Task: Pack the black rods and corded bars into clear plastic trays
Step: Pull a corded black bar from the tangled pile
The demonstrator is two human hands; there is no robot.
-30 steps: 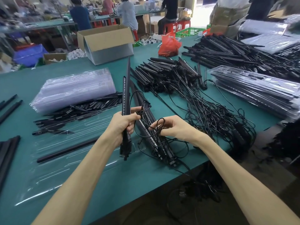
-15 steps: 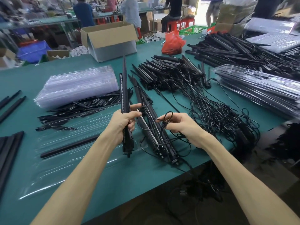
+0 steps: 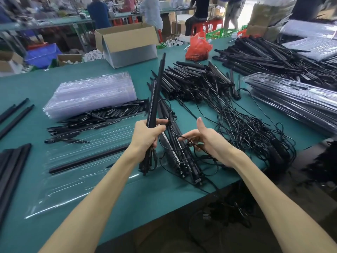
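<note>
My left hand [image 3: 147,134] grips a bundle of a black rod and corded bar [image 3: 155,99], held upright and tilted away over the green table [image 3: 127,194]. My right hand [image 3: 206,139], thumb raised, holds a thin black cord [image 3: 184,141] with its curled fingers, just right of the bundle. Under both hands lie more corded bars [image 3: 179,157]. An open clear plastic tray [image 3: 76,172] lies flat at the left with one black rod [image 3: 87,159] in it.
A stack of clear trays [image 3: 91,94] and small black pieces [image 3: 94,119] lie behind the open tray. Piles of corded bars [image 3: 197,79], tangled cords [image 3: 246,128], filled trays [image 3: 295,101], a cardboard box [image 3: 127,46] and a red bag [image 3: 197,46] crowd the far table. Loose rods [image 3: 11,161] lie at the left.
My right hand has dropped a little with the cord and its thumb has lifted. The left hand keeps its grip on the upright bundle.
</note>
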